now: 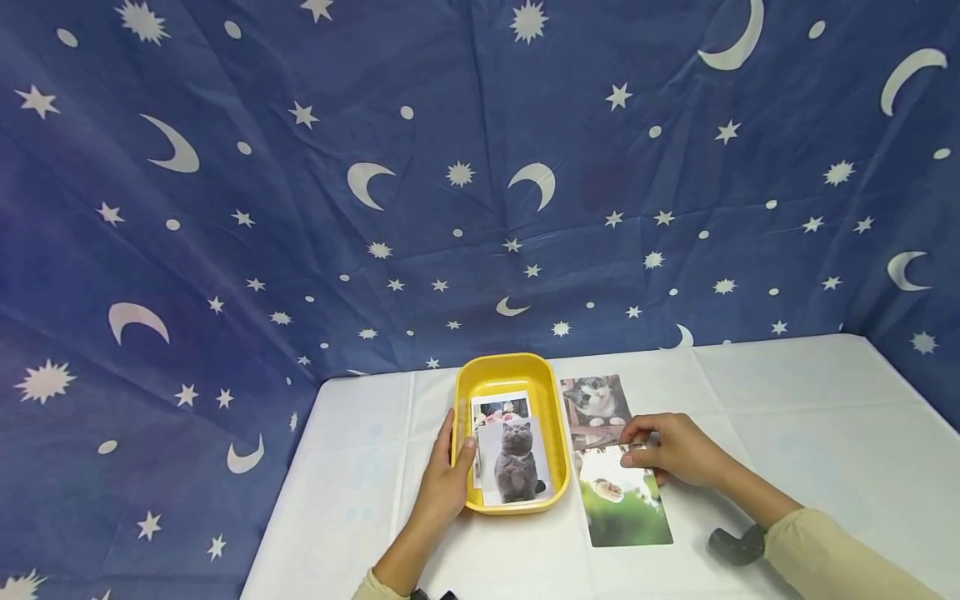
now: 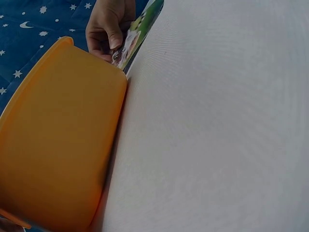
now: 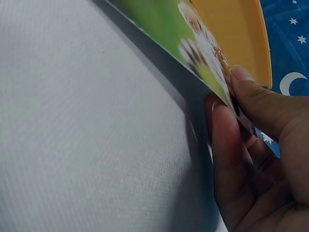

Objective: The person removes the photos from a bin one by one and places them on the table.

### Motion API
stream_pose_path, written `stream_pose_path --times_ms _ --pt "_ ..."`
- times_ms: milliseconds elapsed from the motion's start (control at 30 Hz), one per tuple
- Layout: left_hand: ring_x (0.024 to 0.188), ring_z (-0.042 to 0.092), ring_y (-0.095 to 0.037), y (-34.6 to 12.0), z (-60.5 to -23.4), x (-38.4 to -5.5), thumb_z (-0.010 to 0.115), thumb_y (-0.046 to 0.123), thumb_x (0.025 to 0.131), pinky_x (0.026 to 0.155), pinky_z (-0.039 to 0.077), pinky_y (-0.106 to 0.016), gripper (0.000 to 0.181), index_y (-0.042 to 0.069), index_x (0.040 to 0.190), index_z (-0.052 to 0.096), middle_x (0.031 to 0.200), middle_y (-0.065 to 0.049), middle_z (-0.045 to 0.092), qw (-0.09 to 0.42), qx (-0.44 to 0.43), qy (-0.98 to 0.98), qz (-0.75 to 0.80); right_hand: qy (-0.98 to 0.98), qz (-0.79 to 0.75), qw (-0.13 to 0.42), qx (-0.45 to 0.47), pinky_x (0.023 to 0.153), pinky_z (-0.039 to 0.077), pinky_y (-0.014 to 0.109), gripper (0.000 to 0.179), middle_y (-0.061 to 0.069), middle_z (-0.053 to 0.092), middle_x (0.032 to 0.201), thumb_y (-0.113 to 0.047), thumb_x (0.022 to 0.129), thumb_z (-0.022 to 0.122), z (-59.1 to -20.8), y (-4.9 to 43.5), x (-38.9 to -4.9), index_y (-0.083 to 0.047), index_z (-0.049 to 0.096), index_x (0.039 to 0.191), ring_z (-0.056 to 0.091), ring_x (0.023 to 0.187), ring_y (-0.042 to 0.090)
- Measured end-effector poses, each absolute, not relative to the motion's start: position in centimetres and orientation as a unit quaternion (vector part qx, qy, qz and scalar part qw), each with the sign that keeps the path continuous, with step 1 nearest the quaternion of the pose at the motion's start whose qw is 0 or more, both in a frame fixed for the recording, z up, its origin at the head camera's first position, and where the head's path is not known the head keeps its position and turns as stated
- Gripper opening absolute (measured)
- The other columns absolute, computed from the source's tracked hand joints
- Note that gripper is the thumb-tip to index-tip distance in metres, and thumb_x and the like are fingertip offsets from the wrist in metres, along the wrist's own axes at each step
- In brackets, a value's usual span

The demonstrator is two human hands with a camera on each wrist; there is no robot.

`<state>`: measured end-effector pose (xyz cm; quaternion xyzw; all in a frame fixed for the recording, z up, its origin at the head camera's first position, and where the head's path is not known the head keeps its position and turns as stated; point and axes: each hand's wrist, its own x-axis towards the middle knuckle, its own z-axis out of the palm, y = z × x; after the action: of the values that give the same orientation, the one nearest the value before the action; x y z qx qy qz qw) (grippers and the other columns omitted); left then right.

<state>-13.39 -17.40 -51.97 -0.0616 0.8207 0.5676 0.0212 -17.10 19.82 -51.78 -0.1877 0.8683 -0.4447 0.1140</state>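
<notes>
My left hand (image 1: 444, 485) grips the left side of a yellow plastic tray (image 1: 504, 367), thumb over its rim and fingers outside. Inside the tray, a photo of a grey cat (image 1: 516, 471) partly covers another photo with pink flowers (image 1: 498, 407). Right of the tray, my right hand (image 1: 678, 450) pinches the upper right edge of a photo with a green background (image 1: 630, 515), thumb on top. The right wrist view shows this photo (image 3: 159, 24) tilted, one edge raised off the tablecloth. Beyond it lies a photo of a grey-and-white cat (image 1: 596, 398), its lower edge overlapped.
A white cloth (image 1: 360, 467) covers the table. Behind and to the sides hangs a blue curtain (image 1: 420, 308) with moons and stars. A dark curved piece (image 1: 735, 546) sits by the right sleeve (image 1: 832, 546).
</notes>
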Motion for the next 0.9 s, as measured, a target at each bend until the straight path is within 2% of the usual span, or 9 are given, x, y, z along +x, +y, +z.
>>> stream_pose_path --times_ms 400,900 --pt "0.152 0.027 -0.042 -17.4 -52.0 -13.4 0.054 0.04 0.106 0.123 0.021 -0.064 0.067 0.028 0.164 0.023 0.168 -0.014 0.029 0.018 -0.059 0.822 0.566 0.874 -0.433 0.11 -0.194 0.041 0.05 0.025 0.018 -0.003 0.065 0.08 -0.033 0.084 0.083 -51.8 20.0 -16.9 -0.02 0.074 0.093 0.057 0.043 0.009" --pt "0.153 0.027 -0.04 -17.4 -51.9 -13.4 0.054 0.035 0.107 0.124 0.02 -0.062 0.066 0.026 0.164 0.022 0.168 -0.013 0.028 0.019 -0.059 0.814 0.578 0.884 -0.425 0.082 -0.176 0.042 0.054 0.031 0.014 -0.002 0.068 0.077 -0.025 0.085 0.084 -50.8 21.0 -17.3 -0.017 0.075 0.092 0.063 0.047 0.015"
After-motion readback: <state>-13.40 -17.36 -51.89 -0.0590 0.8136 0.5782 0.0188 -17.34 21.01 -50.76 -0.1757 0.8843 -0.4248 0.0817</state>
